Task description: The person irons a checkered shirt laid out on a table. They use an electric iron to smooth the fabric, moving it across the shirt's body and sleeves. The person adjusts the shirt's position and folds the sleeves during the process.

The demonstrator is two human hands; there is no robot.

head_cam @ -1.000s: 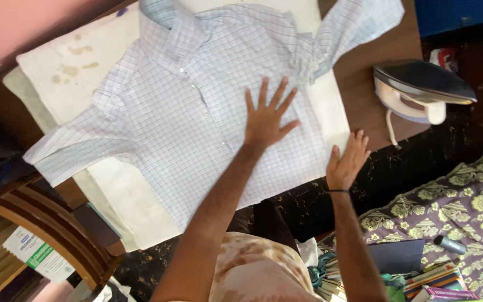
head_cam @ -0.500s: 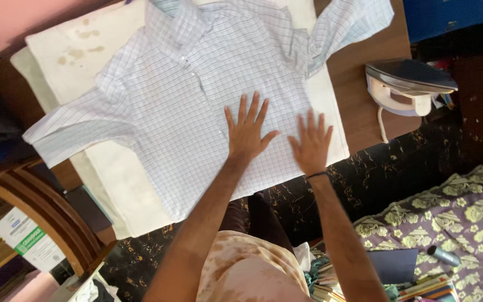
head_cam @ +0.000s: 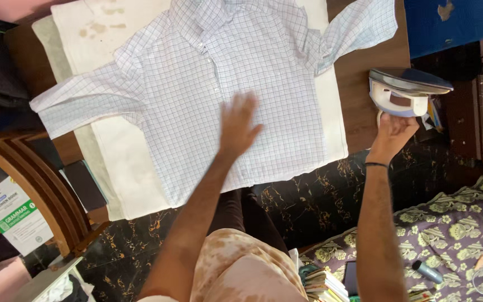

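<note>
A white checked short-sleeved shirt (head_cam: 208, 84) lies spread front-up on a stained white padding cloth (head_cam: 334, 112) over a wooden table (head_cam: 371, 61). My left hand (head_cam: 238, 126) rests flat on the shirt's lower front, fingers apart and blurred by motion. My right hand (head_cam: 391, 134) is off the shirt at the table's right edge. It touches the rear end of a white and dark electric iron (head_cam: 406, 89), which stands there by its cord. The iron hides my fingertips, so the grip is unclear.
A wooden chair (head_cam: 40, 184) stands at the left, with a green and white book (head_cam: 15, 215) beside it. A floral bed cover (head_cam: 465, 218) and a stack of books (head_cam: 322, 282) lie at the lower right. The floor (head_cam: 308, 196) is dark marbled.
My right hand left the shirt's lower right and moved right to the iron. My left hand slid slightly on the shirt front. The view shifted a little.
</note>
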